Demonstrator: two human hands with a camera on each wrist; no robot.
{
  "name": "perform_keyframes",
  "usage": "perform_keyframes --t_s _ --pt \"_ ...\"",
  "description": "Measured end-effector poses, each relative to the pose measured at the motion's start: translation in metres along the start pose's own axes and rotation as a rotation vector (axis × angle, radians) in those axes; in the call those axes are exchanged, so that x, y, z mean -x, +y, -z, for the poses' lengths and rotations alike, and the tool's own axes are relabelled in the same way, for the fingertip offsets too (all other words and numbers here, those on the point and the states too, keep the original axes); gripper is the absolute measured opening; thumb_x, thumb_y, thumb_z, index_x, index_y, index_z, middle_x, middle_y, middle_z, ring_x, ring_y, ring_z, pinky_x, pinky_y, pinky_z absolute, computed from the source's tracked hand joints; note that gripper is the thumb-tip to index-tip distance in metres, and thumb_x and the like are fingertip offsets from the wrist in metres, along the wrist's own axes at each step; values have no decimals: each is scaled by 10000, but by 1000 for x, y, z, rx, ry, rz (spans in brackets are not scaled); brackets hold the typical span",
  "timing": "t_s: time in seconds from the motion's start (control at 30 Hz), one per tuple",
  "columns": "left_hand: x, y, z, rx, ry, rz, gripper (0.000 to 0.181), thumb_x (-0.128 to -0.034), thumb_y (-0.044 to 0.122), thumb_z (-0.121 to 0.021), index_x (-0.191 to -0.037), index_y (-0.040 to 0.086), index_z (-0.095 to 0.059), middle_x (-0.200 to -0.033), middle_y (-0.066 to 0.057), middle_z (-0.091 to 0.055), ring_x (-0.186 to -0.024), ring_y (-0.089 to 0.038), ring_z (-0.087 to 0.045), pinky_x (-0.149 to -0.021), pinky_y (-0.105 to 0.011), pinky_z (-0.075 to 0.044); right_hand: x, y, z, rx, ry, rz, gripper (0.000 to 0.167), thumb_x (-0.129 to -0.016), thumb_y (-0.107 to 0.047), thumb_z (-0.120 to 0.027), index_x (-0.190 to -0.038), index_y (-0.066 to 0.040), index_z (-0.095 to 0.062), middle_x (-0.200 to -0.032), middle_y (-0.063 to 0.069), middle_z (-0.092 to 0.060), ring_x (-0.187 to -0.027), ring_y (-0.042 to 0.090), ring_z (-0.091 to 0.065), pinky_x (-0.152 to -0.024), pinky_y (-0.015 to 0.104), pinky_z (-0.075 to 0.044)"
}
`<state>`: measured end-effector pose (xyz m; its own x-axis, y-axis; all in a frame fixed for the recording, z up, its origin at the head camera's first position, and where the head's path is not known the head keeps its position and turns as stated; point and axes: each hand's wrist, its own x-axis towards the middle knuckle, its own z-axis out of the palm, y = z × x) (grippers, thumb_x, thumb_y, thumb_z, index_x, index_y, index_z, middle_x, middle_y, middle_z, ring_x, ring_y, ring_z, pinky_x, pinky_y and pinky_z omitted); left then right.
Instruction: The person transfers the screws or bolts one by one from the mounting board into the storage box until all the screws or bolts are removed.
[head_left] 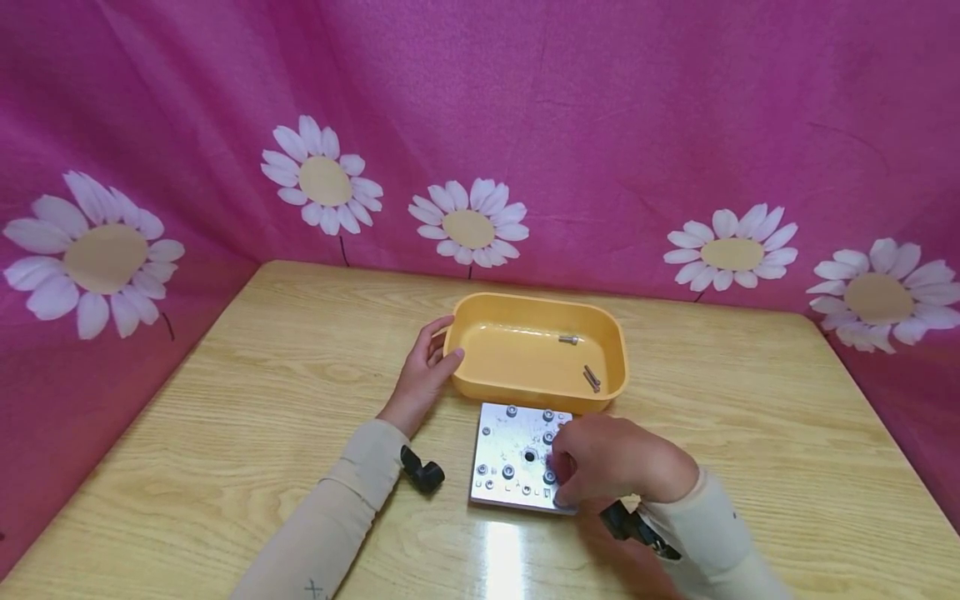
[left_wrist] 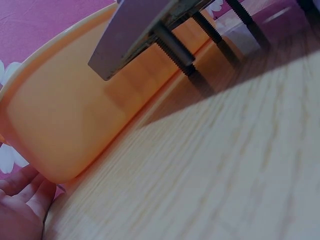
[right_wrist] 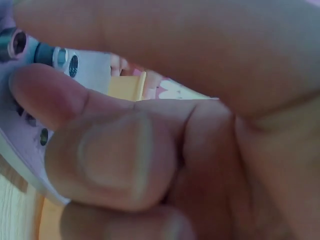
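My left hand grips the left end of a yellow plastic bin, with the thumb over the rim and the fingers outside. Just in front of the bin is a square metal plate with several socket head bolts in it. The left wrist view shows threaded bolt shanks under the plate, which stands raised above the table. Over the plate's right edge, my right hand has its fingers curled, and thumb and forefinger close around a socket head bolt. Their exact contact is partly hidden.
A few loose bolts lie inside the bin, toward its right end. The wooden table runs back to a pink cloth with printed daisies. Black wrist mounts sit on both sleeves.
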<state>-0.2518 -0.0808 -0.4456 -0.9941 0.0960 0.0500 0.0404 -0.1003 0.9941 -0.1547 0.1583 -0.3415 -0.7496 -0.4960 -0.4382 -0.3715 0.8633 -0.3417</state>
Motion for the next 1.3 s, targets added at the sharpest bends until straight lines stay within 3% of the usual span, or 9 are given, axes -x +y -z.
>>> perform_keyframes --t_s 0.33,0.67,1.3 --pt "12 25 -4 -26 -25 18 573 -947 82 -580 -1471 106 -350 -1435 -209 -404 -1327 -333 -409 -1055 -389 -405 -1 -5 -2 40 -11 -40 207 -736 -222 -801 -657 -251 -612 -663 -86 -562 -677 114 -503 -628 313 -414" --pt "13 26 -4 -15 -29 17 565 -949 76 -577 -1467 110 -354 -1431 -208 -407 -1327 -336 -406 -1058 -397 -398 -1 -7 -2 24 -21 -88 188 -726 -201 -807 -688 -226 -625 -681 -57 -572 -686 144 -512 -635 331 -419" --pt "14 26 -3 -32 -26 34 567 -947 118 -598 -1463 142 -364 -1429 -170 -416 -1333 -312 -401 -1063 -384 -395 0 -10 -1 24 -27 -96 170 -739 -202 -799 -694 -218 -635 -668 -54 -575 -668 141 -523 -617 321 -422"
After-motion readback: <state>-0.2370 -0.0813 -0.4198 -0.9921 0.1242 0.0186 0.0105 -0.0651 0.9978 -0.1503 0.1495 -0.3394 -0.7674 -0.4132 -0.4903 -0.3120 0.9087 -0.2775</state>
